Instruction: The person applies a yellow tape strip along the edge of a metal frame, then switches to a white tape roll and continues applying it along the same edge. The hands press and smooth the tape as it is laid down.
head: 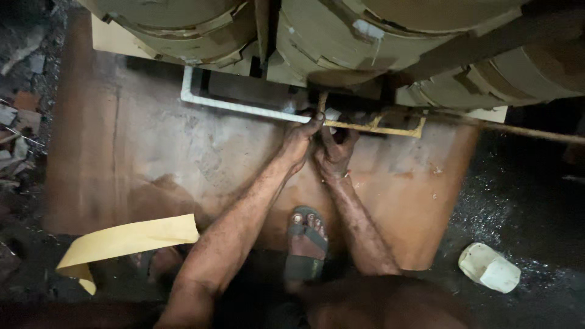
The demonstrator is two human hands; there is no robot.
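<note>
Sandalled foot (pixel 306 242) rests on the brown sheet (pixel 152 152) below both hands. Left hand (pixel 300 141) and right hand (pixel 336 151) are clenched together around the yellow metal frame (pixel 390 129), just beneath the large paper rolls (pixel 341 42).

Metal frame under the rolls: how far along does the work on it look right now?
Done: big paper rolls already sit over the metal frame, on a brown sheet covering the floor. In hand: the left hand and right hand meet at the frame's middle joint, gripping it by a short upright rod. Left: a yellow paper strip and a white container lie loose nearby.
</note>
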